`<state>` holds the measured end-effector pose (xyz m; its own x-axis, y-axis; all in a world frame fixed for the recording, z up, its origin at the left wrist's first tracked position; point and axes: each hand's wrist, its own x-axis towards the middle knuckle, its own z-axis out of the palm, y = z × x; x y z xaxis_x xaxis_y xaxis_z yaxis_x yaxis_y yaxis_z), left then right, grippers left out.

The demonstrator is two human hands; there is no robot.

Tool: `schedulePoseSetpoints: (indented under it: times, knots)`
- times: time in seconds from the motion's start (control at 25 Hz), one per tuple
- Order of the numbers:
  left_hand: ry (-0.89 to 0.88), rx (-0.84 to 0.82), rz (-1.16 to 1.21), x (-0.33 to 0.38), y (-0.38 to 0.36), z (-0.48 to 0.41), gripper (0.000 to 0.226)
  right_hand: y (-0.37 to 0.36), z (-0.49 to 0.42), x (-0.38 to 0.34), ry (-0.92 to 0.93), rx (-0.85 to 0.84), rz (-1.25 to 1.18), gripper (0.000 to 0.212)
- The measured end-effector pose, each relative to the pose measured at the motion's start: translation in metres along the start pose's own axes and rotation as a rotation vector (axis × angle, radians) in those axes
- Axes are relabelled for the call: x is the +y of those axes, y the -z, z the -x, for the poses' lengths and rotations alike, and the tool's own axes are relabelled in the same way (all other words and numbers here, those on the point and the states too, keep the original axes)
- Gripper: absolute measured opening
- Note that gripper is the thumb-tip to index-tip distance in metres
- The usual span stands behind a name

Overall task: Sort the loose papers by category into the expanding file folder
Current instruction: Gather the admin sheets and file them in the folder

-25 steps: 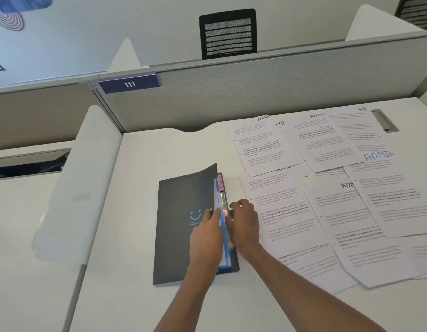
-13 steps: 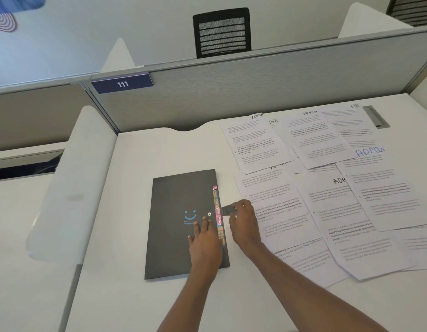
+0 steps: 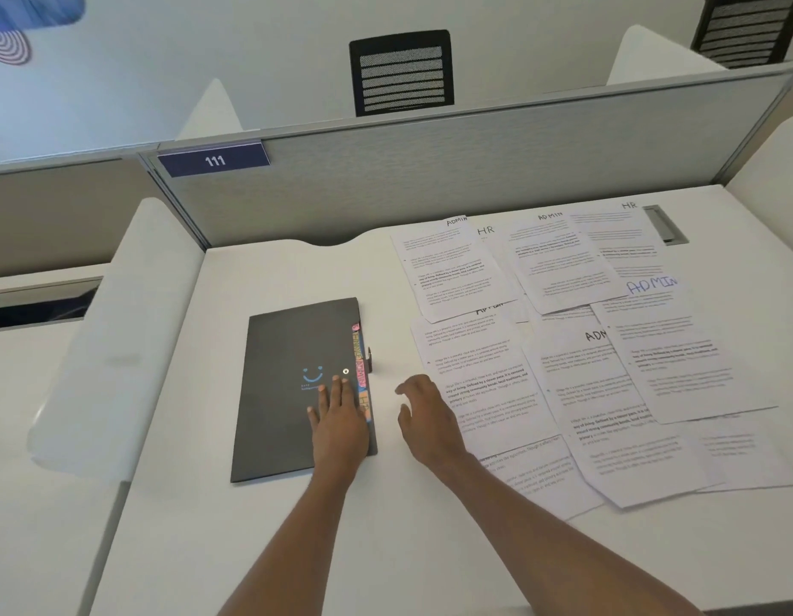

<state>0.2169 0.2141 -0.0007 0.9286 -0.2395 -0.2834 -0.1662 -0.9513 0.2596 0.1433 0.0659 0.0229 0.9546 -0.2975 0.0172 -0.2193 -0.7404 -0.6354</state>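
Observation:
A dark grey expanding file folder [image 3: 288, 384] with a blue smile logo lies closed on the white desk. Coloured index tabs [image 3: 361, 371] stick out along its right edge, and its small closure strap [image 3: 369, 358] stands free beside them. My left hand [image 3: 339, 422] rests flat on the folder's lower right corner, fingers spread. My right hand [image 3: 423, 415] hovers just right of the folder, fingers apart, holding nothing, its far side over the nearest sheet. Several loose printed papers [image 3: 577, 349] marked ADMIN or HR overlap across the desk's right half.
A grey partition [image 3: 452, 180] with a "111" label [image 3: 214, 160] runs along the desk's back edge. A cable grommet [image 3: 663, 224] sits at the back right. White side dividers flank the desk left [image 3: 119, 331] and right. Black chairs [image 3: 401, 73] stand beyond the partition.
The folder's cover has dropped shut under my left hand. My right hand has let go of the closure strap and drawn back to the right, fingers spread.

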Motion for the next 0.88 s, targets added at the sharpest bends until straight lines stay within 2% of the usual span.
schedulePoseSetpoints:
  times: [0.12, 0.28, 0.36, 0.56, 0.88]
  knots:
    - [0.07, 0.158, 0.046, 0.003, -0.009, 0.004, 0.047, 0.021, 0.007, 0.027, 0.015, 0.066, 0.023, 0.019]
    - [0.215, 0.464, 0.073, 0.032, -0.011, 0.018, 0.008, 0.058, 0.008, 0.063, 0.006, 0.152, 0.06, 0.006]
    - [0.21, 0.546, 0.09, 0.059, -0.012, 0.025, 0.005, 0.079, 0.007, 0.083, 0.015, 0.197, 0.087, 0.005]
    - [0.087, 0.533, 0.139, 0.136, -0.031, 0.038, 0.01, 0.125, 0.008, 0.146, 0.004, 0.297, 0.135, 0.003]
    - [-0.319, 0.309, 0.113, 0.272, -0.082, 0.06, 0.028, 0.207, 0.018, 0.264, -0.171, 0.387, 0.194, 0.003]
